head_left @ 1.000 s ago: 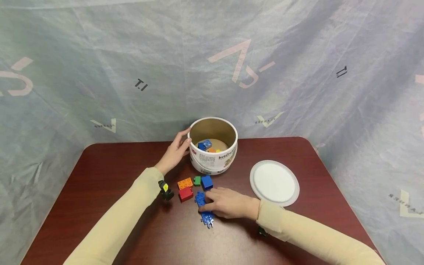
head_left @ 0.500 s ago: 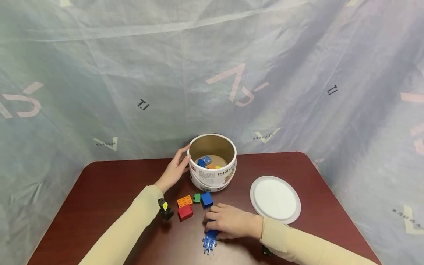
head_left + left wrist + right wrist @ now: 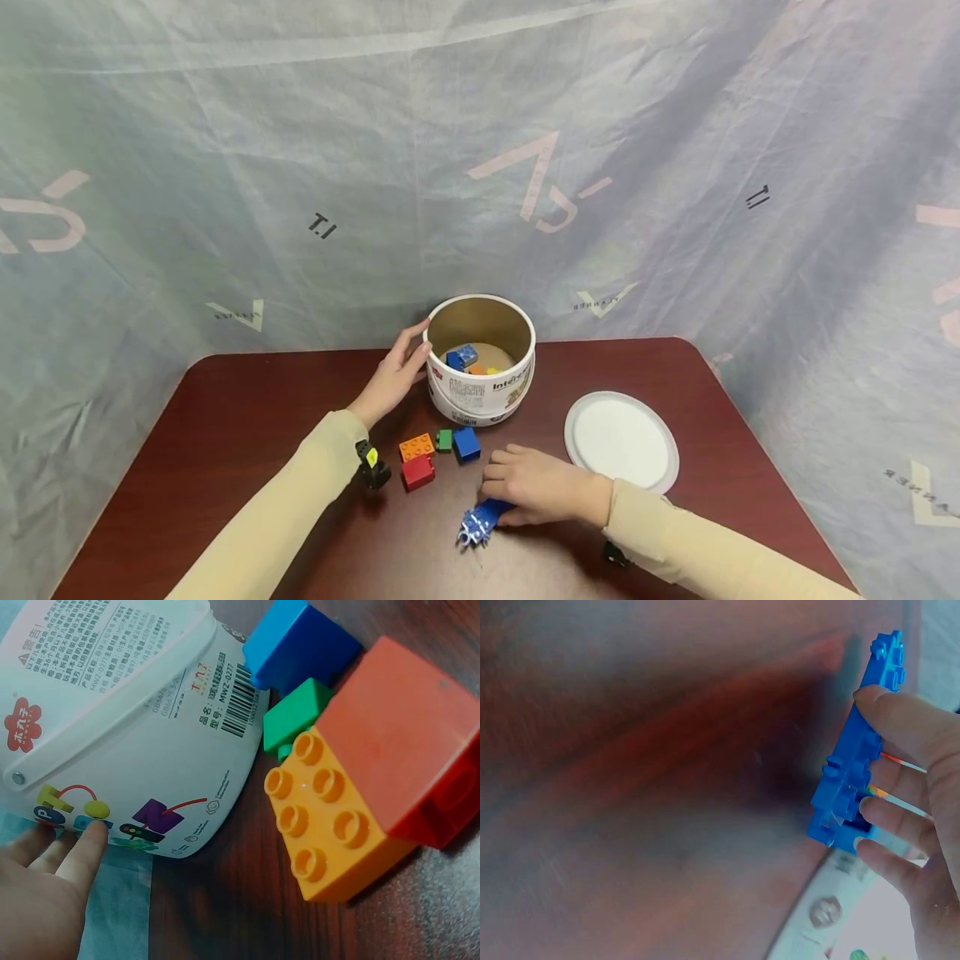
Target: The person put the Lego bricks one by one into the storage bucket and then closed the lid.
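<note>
Two hands (image 3: 393,375) (image 3: 536,483), blue piece (image 3: 482,523), glossy dark-red table (image 3: 255,425), printed grey sheeting (image 3: 375,150) behind

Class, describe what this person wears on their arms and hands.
Long, plain cream sleeves reach both wrists. A black device with a yellow marking sits at the left wrist; a dark device partly shows at the right. The fingers are bare.

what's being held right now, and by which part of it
The right hand grips the long blue studded toy piece by its body, one end jutting past the hand; the left hand merely touches the white bucket.
</note>
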`<state>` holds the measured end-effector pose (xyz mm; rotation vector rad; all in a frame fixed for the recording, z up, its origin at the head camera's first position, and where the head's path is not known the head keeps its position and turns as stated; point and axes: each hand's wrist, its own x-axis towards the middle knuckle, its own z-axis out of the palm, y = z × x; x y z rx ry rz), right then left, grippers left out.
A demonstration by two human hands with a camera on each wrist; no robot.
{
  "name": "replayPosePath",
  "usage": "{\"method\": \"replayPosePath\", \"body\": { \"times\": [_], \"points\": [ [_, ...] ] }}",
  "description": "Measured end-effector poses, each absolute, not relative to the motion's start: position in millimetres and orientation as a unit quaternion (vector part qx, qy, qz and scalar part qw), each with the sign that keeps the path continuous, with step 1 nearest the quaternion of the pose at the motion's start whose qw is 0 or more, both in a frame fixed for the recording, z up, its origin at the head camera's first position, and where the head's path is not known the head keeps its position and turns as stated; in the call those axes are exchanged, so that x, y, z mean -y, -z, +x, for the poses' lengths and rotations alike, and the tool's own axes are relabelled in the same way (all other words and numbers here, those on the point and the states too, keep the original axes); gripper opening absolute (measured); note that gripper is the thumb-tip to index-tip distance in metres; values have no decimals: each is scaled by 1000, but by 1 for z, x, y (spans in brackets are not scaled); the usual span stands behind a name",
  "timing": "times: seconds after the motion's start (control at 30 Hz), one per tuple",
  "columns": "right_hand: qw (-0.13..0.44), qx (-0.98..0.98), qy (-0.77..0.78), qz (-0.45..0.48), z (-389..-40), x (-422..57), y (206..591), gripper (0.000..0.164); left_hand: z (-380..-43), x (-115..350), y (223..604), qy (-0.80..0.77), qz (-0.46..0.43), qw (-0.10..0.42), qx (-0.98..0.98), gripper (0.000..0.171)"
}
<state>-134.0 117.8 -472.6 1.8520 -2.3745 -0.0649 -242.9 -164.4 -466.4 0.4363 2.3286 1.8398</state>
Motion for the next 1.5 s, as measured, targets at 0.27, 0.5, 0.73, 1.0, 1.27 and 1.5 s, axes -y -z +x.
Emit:
{"method": "replayPosePath", "body": {
  "times": [0.27,0.5,0.73,1.0,1.27,1.5],
  "points": [
    [105,787,1,608,-150,-126,434,35,-242,164,462,-607,143,69,-779,56],
    [125,795,-17,594,-163,-128,391,35,-242,163,459,-612,152,65,-774,57],
    [147,800,-35,580,-178,-132,355,34,-245,160,458,-606,151,65,-778,58],
    [142,817,-61,555,-198,-135,337,31,-244,157,458,-615,151,68,-771,57],
    [142,829,-89,534,-221,-127,328,29,-243,158,459,-614,151,67,-772,59],
    [141,838,-113,514,-244,-113,328,27,-242,161,459,-609,143,66,-777,58]
  ]
}}
